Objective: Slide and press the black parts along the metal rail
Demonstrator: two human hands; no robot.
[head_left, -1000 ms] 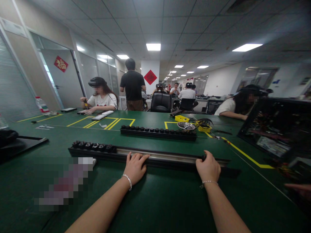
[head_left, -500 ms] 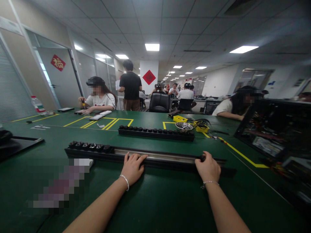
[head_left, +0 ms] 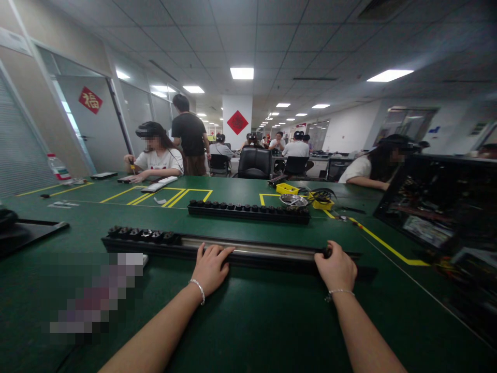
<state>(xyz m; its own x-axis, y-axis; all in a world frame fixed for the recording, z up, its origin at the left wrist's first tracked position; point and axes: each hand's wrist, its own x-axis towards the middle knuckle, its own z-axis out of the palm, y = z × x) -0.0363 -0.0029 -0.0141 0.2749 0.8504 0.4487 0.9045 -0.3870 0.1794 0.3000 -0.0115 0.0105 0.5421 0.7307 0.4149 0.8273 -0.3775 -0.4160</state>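
Across the green table in front of me lies a long black rail [head_left: 267, 260] with a pale metal channel along its top. Several black socket-like modules [head_left: 146, 234] sit in a row at its left end. My left hand [head_left: 212, 268] grips the middle of the rail, its fingers over the near edge and the thumb against the front side. At the right part of the channel, my right hand [head_left: 337, 265] is closed around a small black piece [head_left: 327, 253], mostly hidden by the fingers. Behind lies a second black rail [head_left: 248, 212], lined with similar modules.
A metal bowl [head_left: 293, 201], yellow trays [head_left: 287, 189] and black cables [head_left: 322, 195] stand at the back right. An open computer case [head_left: 435, 207] is on the right. A blurred-out flat object [head_left: 97, 298] lies front left. Co-workers [head_left: 159, 155] sit across the table.
My right hand has shifted slightly to the right along the rail with the small black piece. My left hand stays on the rail. A standing person in the background has moved left.
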